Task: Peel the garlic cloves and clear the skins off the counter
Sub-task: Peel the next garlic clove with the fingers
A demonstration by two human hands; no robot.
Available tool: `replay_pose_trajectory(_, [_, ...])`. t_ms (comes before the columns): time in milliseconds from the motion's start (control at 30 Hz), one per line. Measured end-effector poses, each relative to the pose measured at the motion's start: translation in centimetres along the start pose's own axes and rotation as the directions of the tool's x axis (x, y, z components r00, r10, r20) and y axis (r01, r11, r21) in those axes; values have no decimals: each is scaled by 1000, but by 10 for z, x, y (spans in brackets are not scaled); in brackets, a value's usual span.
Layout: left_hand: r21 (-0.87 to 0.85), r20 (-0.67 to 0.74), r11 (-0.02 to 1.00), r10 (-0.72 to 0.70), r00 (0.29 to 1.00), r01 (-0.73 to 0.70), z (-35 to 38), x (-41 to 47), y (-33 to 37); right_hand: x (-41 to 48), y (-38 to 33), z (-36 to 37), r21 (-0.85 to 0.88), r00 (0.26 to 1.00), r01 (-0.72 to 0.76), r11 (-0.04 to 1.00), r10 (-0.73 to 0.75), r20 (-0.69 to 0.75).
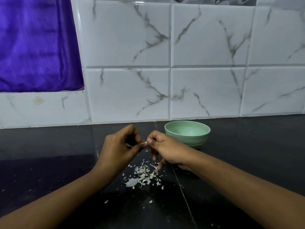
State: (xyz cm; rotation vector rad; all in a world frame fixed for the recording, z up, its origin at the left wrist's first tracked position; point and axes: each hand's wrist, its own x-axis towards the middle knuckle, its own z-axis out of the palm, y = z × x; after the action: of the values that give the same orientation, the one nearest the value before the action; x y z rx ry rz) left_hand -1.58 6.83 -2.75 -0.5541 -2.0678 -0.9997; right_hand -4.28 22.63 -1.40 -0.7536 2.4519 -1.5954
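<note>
Garlic clove [146, 142] is pinched between the curled fingertips of left hand [118, 147] and right hand [166, 150]: the peeling step is in hand. Shed skins [143, 175] lie on the surface [66, 162] below both hands. The next move probably calls for a fine fingertip pull to strip the remaining skin.

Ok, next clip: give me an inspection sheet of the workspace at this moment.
Surface: dark counter, glossy, with pale specks at left.
Job's things: garlic piece, small and white, mostly hidden in the pinch; skins piled on the counter below the hands.
Clutter: stray flakes scattered nearer the camera; green bowl behind the right hand, close to the wall.
Hands: left hand and right hand both pinch the garlic piece above the counter.
Cables: nothing seen.
Surroundings: marbled tile wall; purple cloth at upper left.
</note>
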Motion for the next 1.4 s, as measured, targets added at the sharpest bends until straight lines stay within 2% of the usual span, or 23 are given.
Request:
replay_pose_trajectory(67, [102,16,987,120,993,-121,-1,-1,-1,0,-1,0,81,998,-62,995,61,23])
replay_pose_trajectory(200, [167,62,949,259,964,-266,-1,-1,-1,-1,-6,-6,149,983,-165,975,152,99])
replay_pose_trajectory(367, [173,116,916,347,931,-363,-1,-2,-1,2,-8,-12,150,954,-281,948,258,153])
replay_pose_trajectory(500, [130,147,913,367,919,-386,-2,-2,-1,1,-10,-15,159,934,-332,930,301,193])
replay_pose_trajectory(733, [-19,59,972,233,971,-233,2,-3,3,0,-13,-20,199,895,-402,894,338,291])
replay_pose_trajectory(867, [-145,29,985,101,995,-95,4,-3,2,1,-14,-23,229,902,-387,893,315,296])
replay_pose_trajectory(1067, [-213,32,977,-25,999,31,5,-2,4,1,-14,-30,262,902,-394,881,315,296])
replay_pose_trajectory(1167, [-294,57,951,-86,995,99,4,-1,5,0,-12,-35,217,946,-298,930,257,198])
replay_pose_trajectory(1300, [-329,90,932,-127,988,150,3,0,5,-2,-11,-36,174,996,-62,983,49,74])
replay_pose_trajectory(1400, [-322,83,928,-170,982,188,2,2,2,-3,-13,-38,-34,992,122,992,-121,41])
